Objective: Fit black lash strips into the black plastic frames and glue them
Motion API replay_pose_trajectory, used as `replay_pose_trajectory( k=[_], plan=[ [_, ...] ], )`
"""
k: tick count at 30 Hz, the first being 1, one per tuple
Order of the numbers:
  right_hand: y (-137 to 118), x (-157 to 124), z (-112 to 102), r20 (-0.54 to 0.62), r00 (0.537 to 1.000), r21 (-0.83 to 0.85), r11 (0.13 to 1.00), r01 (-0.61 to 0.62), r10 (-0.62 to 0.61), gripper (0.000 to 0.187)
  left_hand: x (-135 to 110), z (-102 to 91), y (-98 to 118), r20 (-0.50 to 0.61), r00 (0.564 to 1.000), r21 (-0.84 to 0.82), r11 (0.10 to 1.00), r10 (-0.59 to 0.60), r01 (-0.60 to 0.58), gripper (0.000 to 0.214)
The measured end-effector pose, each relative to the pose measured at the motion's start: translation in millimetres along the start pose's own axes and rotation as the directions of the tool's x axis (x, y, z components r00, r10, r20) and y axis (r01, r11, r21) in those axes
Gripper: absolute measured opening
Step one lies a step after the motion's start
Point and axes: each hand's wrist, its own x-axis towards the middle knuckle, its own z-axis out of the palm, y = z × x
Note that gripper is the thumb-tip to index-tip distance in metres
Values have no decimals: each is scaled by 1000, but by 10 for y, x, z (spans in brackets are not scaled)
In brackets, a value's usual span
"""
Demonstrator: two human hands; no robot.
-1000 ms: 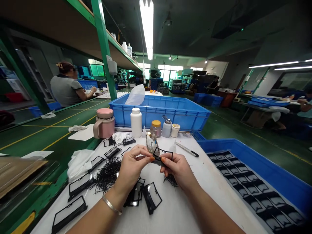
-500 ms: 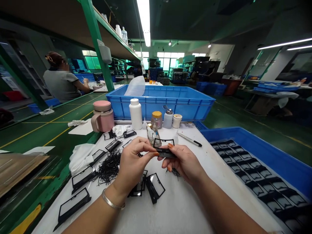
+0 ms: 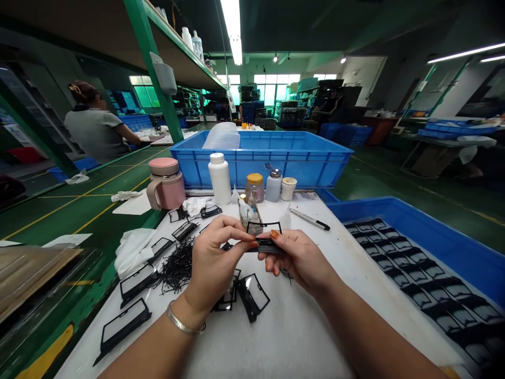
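the left hand point(image 3: 215, 263) and right hand point(image 3: 300, 260) are raised just above the table point(image 3: 284, 342), and between them sits a black plastic frame point(image 3: 266, 246) with a thin, see-through window. the fingers point(image 3: 246, 231) of the left hand are closed in a pinch on one end of its lower bar, and the fingers point(image 3: 276, 247) of the right hand grip the other end, so the frame is held firmly, its window standing up behind the bar. a silver bangle point(image 3: 185, 325) circles the left wrist. just below the hands lies a tangled pile of thin black strips point(image 3: 177, 268), with a few more strips point(image 3: 286, 273) beside the right hand. other black frames point(image 3: 252, 297) are scattered around the pile, near a crumpled white cloth point(image 3: 134, 252). a glass jar with pins point(image 3: 246, 216) stands just behind the held frame, beside a marker pen point(image 3: 310, 219). further back are a pink mug point(image 3: 166, 184), a white bottle point(image 3: 220, 179), an amber-lidded jar point(image 3: 254, 187) and a pump dispenser point(image 3: 273, 184), in front of a blue crate point(image 3: 260, 168). to the right, a second blue crate point(image 3: 430, 223) carries neat rows of black frames point(image 3: 418, 279). a co-worker point(image 3: 94, 131) sits at another table off to the left.
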Motion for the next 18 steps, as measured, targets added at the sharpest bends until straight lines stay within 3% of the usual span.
replay_pose_trajectory(
  k=[11, 18],
  plan=[
    [-21, -9, 10, -5, 1000, -3, 1000, 10, -10, 40, 1, 14, -14, 30, 998, -74, 996, -47, 49, 6],
    [-20, -17, 9, 49, 999, -9, 1000, 2, -1, 34, -21, 0, -29, -6, 1000, -55, 998, 16, -16, 9]
  ],
)
